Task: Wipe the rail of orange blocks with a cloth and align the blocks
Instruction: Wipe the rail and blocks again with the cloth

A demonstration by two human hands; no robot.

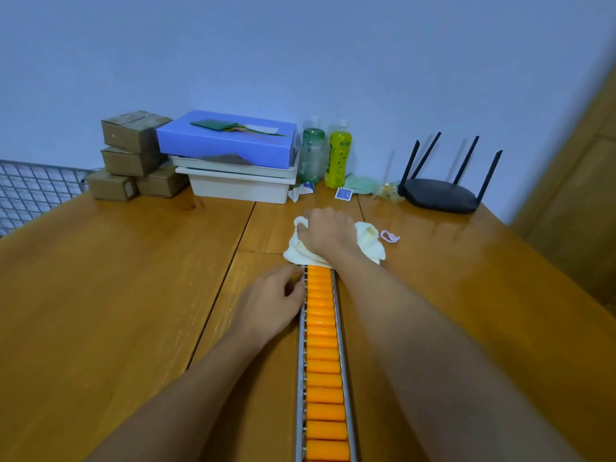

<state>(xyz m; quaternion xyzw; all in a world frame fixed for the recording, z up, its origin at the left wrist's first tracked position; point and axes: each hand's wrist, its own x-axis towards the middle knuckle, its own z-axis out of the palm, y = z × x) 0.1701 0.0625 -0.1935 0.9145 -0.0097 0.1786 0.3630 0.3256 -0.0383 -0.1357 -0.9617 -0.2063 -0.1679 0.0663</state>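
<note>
Rail [301, 378] end hidden under cloth [370, 243] gripped by right fingers [319, 215]; left fingers [290, 273] pinch its edge.

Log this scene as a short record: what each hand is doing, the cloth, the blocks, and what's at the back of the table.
right hand: grips the bunched cloth at the far end of the rail
left hand: fingers curled against the rail's left edge; grip unclear
orange blocks: one row in the rail, running from the near edge up to the cloth
table, far side: cardboard boxes, blue box on white trays, green bottle, yellow bottle, router
</note>
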